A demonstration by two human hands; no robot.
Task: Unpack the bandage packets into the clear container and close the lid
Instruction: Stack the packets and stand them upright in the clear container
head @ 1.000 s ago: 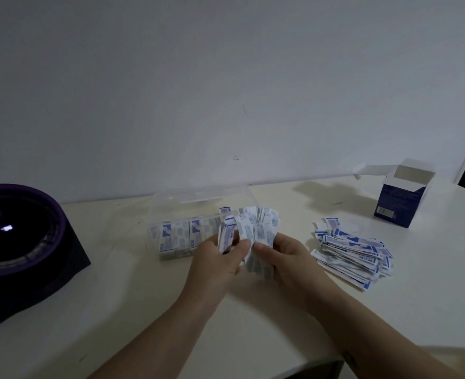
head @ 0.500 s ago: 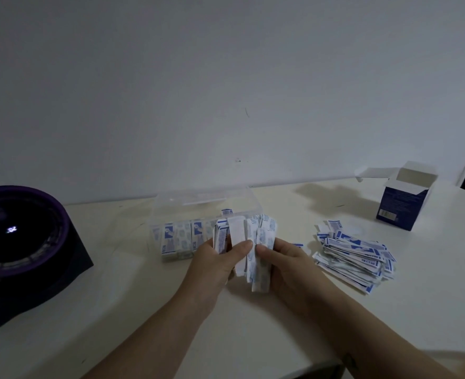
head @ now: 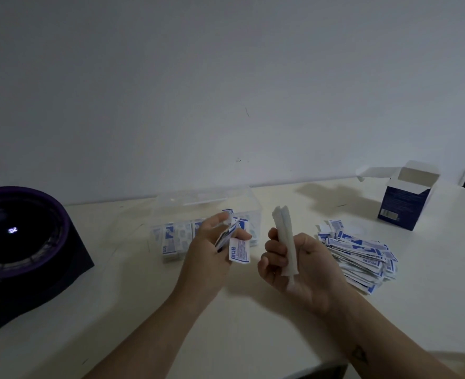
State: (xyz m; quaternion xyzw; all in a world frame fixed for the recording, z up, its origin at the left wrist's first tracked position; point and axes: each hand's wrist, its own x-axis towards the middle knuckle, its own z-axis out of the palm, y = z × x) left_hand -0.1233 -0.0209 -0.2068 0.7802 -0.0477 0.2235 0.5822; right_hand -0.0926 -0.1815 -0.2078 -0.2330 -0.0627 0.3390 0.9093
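The clear container (head: 168, 199) stands open at the back of the table, with several blue-and-white bandage packets standing along its front wall. My left hand (head: 206, 258) grips a small bunch of packets (head: 235, 242) just in front of the container. My right hand (head: 294, 266) holds a stack of packets (head: 284, 242) upright, edge-on, a hand's width to the right of my left hand. A loose pile of bandage packets (head: 359, 254) lies on the table right of my right hand.
An opened blue-and-white cardboard box (head: 406, 199) stands at the back right. A black and purple round device (head: 21, 247) sits at the left. The cream table (head: 133, 318) meets the wall just behind the container.
My hands held one bundle of packets together in front of the container. Now they have drawn apart, each keeping a part of the bundle.
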